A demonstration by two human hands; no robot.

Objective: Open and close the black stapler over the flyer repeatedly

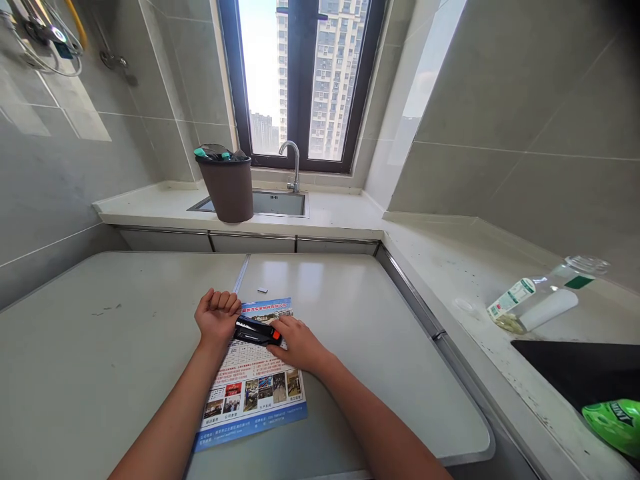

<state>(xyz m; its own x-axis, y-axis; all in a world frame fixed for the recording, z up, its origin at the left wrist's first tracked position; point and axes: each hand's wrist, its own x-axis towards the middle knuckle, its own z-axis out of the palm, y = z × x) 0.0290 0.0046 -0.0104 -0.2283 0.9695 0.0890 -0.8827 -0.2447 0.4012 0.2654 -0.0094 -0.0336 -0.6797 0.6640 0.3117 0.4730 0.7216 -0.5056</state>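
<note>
A black stapler with an orange-red part at its right end lies across a printed flyer on the white table. My left hand is closed like a fist at the stapler's left end, which it partly hides. My right hand grips the right end, thumb below and fingers on top. The flyer carries text, a table and rows of small photos above a blue bottom band. Just beyond it lies a small grey piece, perhaps a strip of staples.
Behind the table, a brown bin stands by a sink with a tap. On the right counter are a clear bottle lying tilted, a black panel and a green pack.
</note>
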